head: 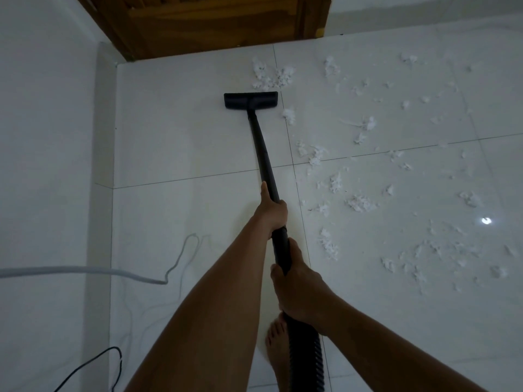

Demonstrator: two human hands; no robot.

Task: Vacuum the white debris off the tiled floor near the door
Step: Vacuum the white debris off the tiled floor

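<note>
A black vacuum wand (pixel 261 148) runs away from me to its flat floor head (pixel 250 99), which lies on the white tiled floor (pixel 181 142) a little short of the wooden door (pixel 215 24). My left hand (pixel 272 212) grips the wand partway along. My right hand (pixel 297 290) holds it lower down, just above the ribbed black hose (pixel 307 360). White fluffy debris lies just beyond the head (pixel 271 76), beside it (pixel 288 116), and scattered over the tiles to the right (pixel 362 203).
A white wall (pixel 45 137) rises along the left. A grey cord (pixel 85 271) crosses the lower left, and a thin black cable (pixel 93 363) loops below it. My bare foot (pixel 278 352) stands beside the hose. A light reflection (pixel 486 220) shines on the right tiles.
</note>
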